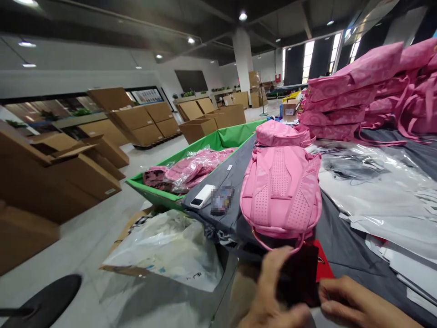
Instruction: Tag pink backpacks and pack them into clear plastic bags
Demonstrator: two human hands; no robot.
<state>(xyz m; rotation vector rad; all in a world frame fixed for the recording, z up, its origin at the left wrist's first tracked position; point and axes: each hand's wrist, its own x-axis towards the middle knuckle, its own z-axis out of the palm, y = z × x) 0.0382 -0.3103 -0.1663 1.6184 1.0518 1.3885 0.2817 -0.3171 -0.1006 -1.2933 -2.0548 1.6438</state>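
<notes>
You are holding your left hand (pixel 273 291), fingers apart, nearer the bag (pixel 280 187), which is lying far of both on the table (pixel 344 248), long axis running near-far, while your right hand (pixel 351 296) is curling by the red tag (pixel 323 263), its grip unclear.

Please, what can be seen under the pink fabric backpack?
The pink fabric backpack lies on dark grey cloth, which shows around it. A flat red piece shows near its lower end. Anything directly beneath is covered.

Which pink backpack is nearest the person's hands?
The backpack lying straps-up on the table, just beyond the left hand; the stacked backpacks sit farther back.
</notes>
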